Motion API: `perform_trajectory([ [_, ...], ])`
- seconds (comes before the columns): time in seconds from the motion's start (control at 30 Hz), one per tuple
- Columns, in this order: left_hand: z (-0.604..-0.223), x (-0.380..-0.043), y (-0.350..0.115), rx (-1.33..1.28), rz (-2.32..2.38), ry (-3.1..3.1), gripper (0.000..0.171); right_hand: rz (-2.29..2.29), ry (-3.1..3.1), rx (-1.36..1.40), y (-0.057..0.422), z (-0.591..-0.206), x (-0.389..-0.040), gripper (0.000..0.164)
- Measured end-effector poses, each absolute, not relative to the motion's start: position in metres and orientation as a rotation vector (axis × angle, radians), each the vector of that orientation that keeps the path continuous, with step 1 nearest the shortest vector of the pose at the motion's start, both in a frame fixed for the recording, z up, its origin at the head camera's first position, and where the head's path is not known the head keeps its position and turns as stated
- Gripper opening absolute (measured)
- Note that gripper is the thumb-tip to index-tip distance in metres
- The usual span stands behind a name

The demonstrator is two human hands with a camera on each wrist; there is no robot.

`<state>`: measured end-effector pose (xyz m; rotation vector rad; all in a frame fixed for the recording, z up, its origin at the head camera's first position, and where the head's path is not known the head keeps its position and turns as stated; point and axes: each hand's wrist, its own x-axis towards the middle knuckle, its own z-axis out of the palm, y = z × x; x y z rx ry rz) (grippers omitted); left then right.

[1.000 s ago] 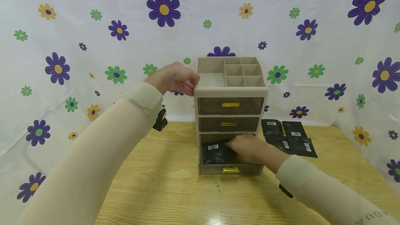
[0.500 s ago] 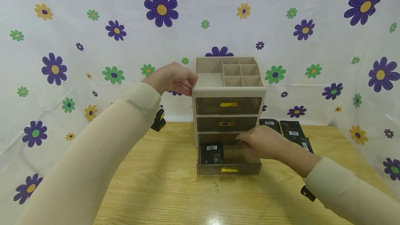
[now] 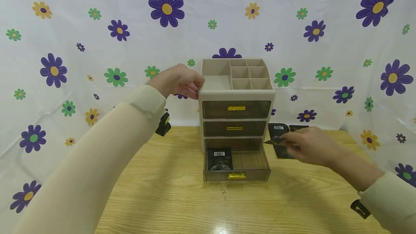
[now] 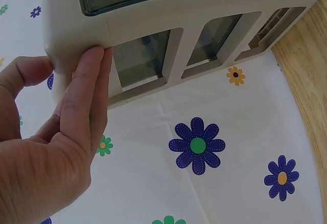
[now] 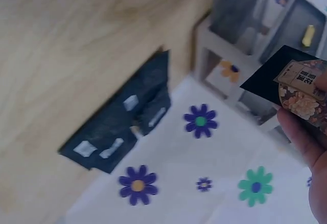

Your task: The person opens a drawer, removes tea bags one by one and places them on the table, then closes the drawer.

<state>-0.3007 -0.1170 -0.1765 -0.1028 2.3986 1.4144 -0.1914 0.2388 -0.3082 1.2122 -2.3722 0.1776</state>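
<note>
A beige desktop drawer organizer [image 3: 236,95] stands on the table, its bottom drawer [image 3: 255,175] pulled out. My left hand [image 3: 182,79] grips the organizer's upper left edge; in the left wrist view its thumb and fingers [image 4: 84,98] pinch the rim. To the right of the drawer, my right hand [image 3: 313,146] pinches a thin black sachet [image 5: 296,83], whose face with a floral label shows in the right wrist view. Another black sachet [image 3: 219,160], with a white barcode sticker, lies in the left part of the drawer.
Several black sachets [image 5: 110,127] with white stickers lie on the wooden table [image 3: 182,198] right of the organizer, partly behind my right hand in the head view. The two upper drawers [image 3: 235,109] are closed. A flowered white cloth [image 3: 136,10] hangs behind.
My right hand has come out of the bottom drawer and moved right with a black sachet, uncovering the drawer's right part. My left hand keeps its grip on the organizer.
</note>
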Motion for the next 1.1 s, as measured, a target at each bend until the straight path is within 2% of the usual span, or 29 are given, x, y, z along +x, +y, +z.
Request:
perform_trajectory([
  [0.37,-0.178,-0.299,-0.116,-0.077,1.420,2.384,0.032,-0.147,-2.718,1.054,0.261,-0.364,-0.196,0.021],
  [0.7,-0.176,-0.299,-0.118,-0.082,1.427,2.381,0.031,-0.281,-2.765,1.150,0.258,-0.382,-0.193,0.009],
  [0.9,-0.175,-0.297,-0.118,-0.081,1.427,2.379,0.032,-0.217,-2.894,1.217,0.258,-0.384,-0.192,0.030],
  [1.0,-0.175,-0.297,-0.118,-0.087,1.433,2.376,0.032,-0.159,-2.775,1.217,0.254,-0.375,-0.195,0.026],
  [1.1,-0.175,-0.297,-0.118,-0.089,1.436,2.374,0.032,-0.071,-2.528,1.214,0.245,-0.362,-0.200,0.014],
])
